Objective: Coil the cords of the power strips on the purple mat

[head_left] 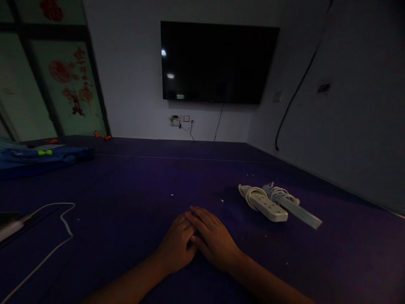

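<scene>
My left hand (177, 244) rests low in the middle of the head view, its fingers curled in and partly covered. Across its fingers lies my right hand (217, 241), with its own fingers stretched out and the thumb lower down. The two hands touch each other over the dark purple floor (139, 190), and no object shows in either. To the right of them lies a white power strip (268, 207) with its cord wound round one end. Just behind it is a second power strip (302, 213), also with a coiled cord (281, 196).
A white cable (65, 221) runs along the floor at left to a white device (11, 230) at the frame edge. Blue cloth (47, 157) lies farther back. A television (218, 63) hangs on the far wall; a black cable (295, 90) hangs at right.
</scene>
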